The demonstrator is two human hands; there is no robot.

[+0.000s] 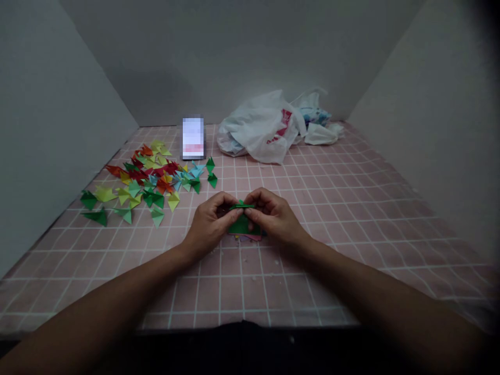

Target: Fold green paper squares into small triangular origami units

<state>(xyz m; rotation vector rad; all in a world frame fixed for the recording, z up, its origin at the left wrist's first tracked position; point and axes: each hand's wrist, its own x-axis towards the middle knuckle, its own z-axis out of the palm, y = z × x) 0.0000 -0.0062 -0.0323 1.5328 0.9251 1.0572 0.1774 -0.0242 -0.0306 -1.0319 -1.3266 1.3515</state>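
Note:
Between my two hands is a small piece of folded green paper (242, 205), pinched from both sides by thumbs and fingers. My left hand (214, 221) is closed on its left end, and my right hand (274, 216) grips its right end. Just below the folded piece lies a stack of square paper (239, 226), with a green sheet on top and pink and other colours showing at the lower edge. My fingers hide part of the folded piece, so its full shape cannot be made out.
Several folded paper cranes (152, 179) in red, orange, yellow, green and blue lie in a heap at the left. A phone (192, 137) with a lit, blurred screen stands behind them. A white plastic bag (262, 127) and a tissue pack (315, 115) sit against the back wall.

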